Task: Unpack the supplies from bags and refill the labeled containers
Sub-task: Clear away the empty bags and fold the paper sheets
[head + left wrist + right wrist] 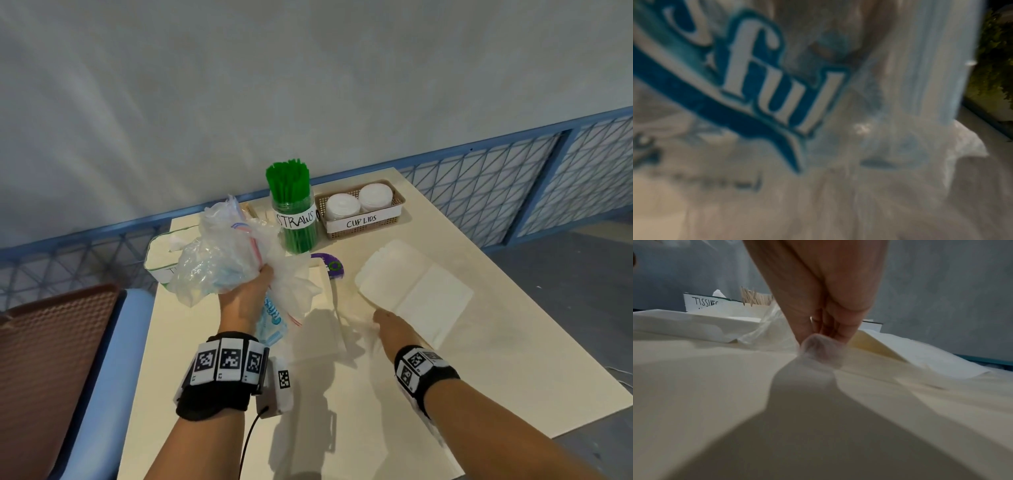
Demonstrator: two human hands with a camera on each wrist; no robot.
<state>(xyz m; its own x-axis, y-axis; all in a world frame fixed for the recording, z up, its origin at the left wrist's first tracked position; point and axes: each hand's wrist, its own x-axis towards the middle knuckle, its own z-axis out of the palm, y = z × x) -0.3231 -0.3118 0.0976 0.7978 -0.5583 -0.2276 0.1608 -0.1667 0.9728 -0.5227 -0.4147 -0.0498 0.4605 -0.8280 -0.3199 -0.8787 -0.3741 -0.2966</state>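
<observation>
Cream table, left hand gripping crumpled bags, right hand pinching wrapper

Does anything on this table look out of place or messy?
Nothing spilled or damaged. The left hand grips a bundle of crumpled plastic bags, and a stack of napkins lies loose on the table, outside any container.

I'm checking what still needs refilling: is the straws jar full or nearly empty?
Full. The straws jar stands upright on the table, packed with green straws that stick out well above its rim.
</observation>
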